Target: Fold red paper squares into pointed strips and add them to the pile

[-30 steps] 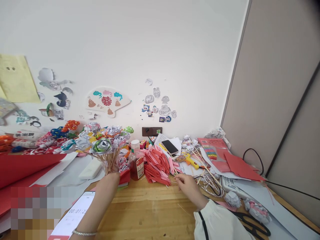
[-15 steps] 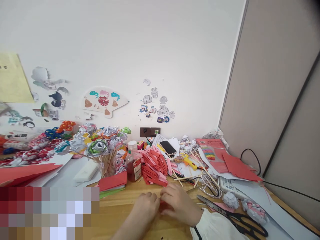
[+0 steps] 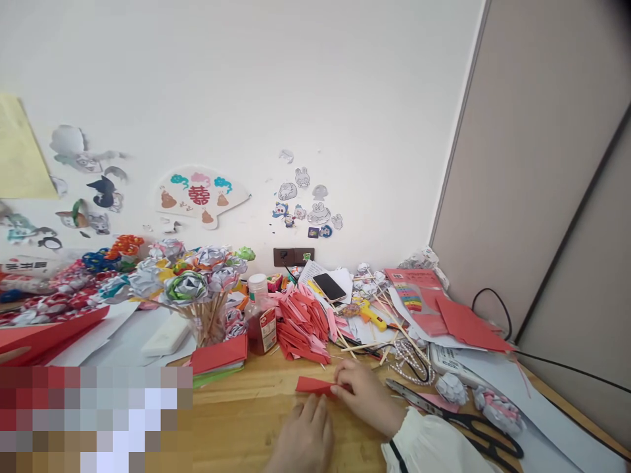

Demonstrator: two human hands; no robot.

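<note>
On the wooden table lies a small red paper strip [image 3: 314,385], its left end showing and its right end covered by fingers. My right hand [image 3: 369,396] pinches that right end between thumb and fingers. Just below the strip, my left hand [image 3: 306,430] lies palm down with fingers stretched out, the tips at the paper's lower edge. A heap of folded red and pink paper strips [image 3: 303,322] is piled behind both hands. To the left is a stack of red paper pieces [image 3: 219,355], with green and white sheets under it.
Black-handled scissors [image 3: 446,414] lie beside my right forearm. A bottle of reddish liquid [image 3: 261,322] stands behind the paper stack, next to paper flowers on sticks [image 3: 190,289]. Further back are a phone [image 3: 329,287], a yellow glue gun [image 3: 369,315], a bead string [image 3: 411,361] and crumpled paper balls [image 3: 451,389].
My left hand has moved down toward me, away from my right fingers, and the red strip has come into view. My right hand has shifted slightly to the right. The whole view has tilted a little.
</note>
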